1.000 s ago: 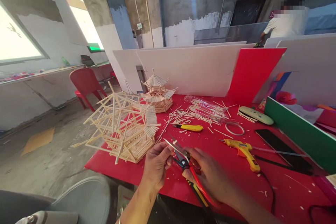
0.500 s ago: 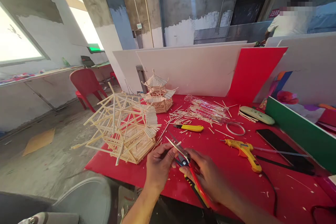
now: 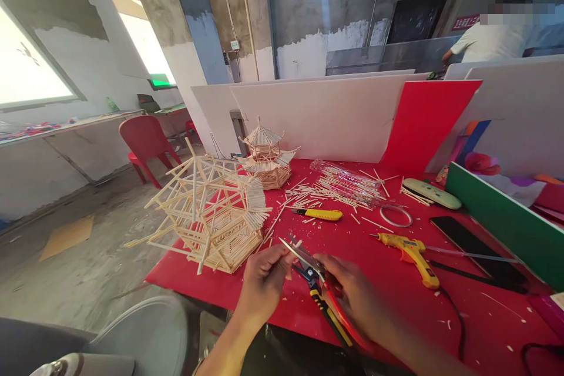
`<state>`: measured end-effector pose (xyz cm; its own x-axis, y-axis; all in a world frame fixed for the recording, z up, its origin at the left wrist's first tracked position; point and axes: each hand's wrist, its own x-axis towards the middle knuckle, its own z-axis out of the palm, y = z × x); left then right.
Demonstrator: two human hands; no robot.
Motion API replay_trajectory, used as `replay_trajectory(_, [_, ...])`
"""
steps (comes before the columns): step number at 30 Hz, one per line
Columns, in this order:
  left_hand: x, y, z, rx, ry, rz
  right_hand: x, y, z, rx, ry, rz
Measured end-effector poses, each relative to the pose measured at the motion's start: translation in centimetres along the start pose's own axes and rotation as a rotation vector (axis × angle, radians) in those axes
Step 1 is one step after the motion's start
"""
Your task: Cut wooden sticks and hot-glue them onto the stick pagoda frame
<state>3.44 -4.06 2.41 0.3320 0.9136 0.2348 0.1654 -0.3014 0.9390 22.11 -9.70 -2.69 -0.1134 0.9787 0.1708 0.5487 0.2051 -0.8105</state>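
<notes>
My left hand (image 3: 263,282) pinches a short, thin wooden stick (image 3: 298,244) over the front of the red table. In my right hand (image 3: 355,291) is a pair of red-handled scissors (image 3: 340,308), its blades close about the stick near my left fingertips. Pliers (image 3: 325,308) with yellow and black handles lie just beneath the scissors, partly covered by them. To the left stands a large open frame (image 3: 220,217) built of wooden sticks, roofed on one side. Behind it is a smaller finished-looking stick pagoda (image 3: 267,155).
Loose sticks (image 3: 326,185) and a plastic wrapper spread across the table (image 3: 383,317). A yellow utility knife (image 3: 324,214), tape ring (image 3: 396,215), yellow glue gun (image 3: 409,252) with cord and dark phone (image 3: 471,244) lie rightward. A green board (image 3: 506,226) edges the right; a person (image 3: 497,38) stands beyond.
The scissor blades have come closer together around the stick, and the right hand has shifted slightly right. More of the pliers now shows. The person at the back has moved a little right.
</notes>
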Motion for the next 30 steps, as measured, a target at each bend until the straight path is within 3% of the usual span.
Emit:
replay_trajectory(5, [-0.3, -0.1, 0.1, 0.003, -0.047, -0.013, -0.4, 0.6, 0.1, 0.044, 0.004, 0.019])
replay_trajectory(10, [-0.8, -0.7, 0.7, -0.017, -0.014, -0.061, -0.5, 0.6, -0.3, 0.001, -0.009, 0.017])
replay_trajectory(17, [-1.0, -1.2, 0.1, -0.118, -0.307, -0.105, -0.8, -0.5, -1.0, -0.138, -0.078, -0.011])
replay_trajectory(21, [-1.4, -1.4, 0.6, -0.068, -0.217, -0.091, -1.0, -0.3, -0.9, -0.148, -0.089, 0.003])
replay_trajectory(26, [-1.6, -1.0, 1.2, 0.096, -0.064, 0.055, -1.1, -0.1, -0.9, -0.110, -0.083, 0.035])
replay_trajectory(28, [-1.4, -1.1, 1.1, 0.037, -0.106, -0.005, -1.1, 0.0, -1.0, -0.119, -0.083, 0.006])
replay_trajectory(30, [-1.3, -1.3, 0.9, -0.135, -0.216, -0.157, -1.1, 0.0, -1.1, -0.144, -0.082, -0.034])
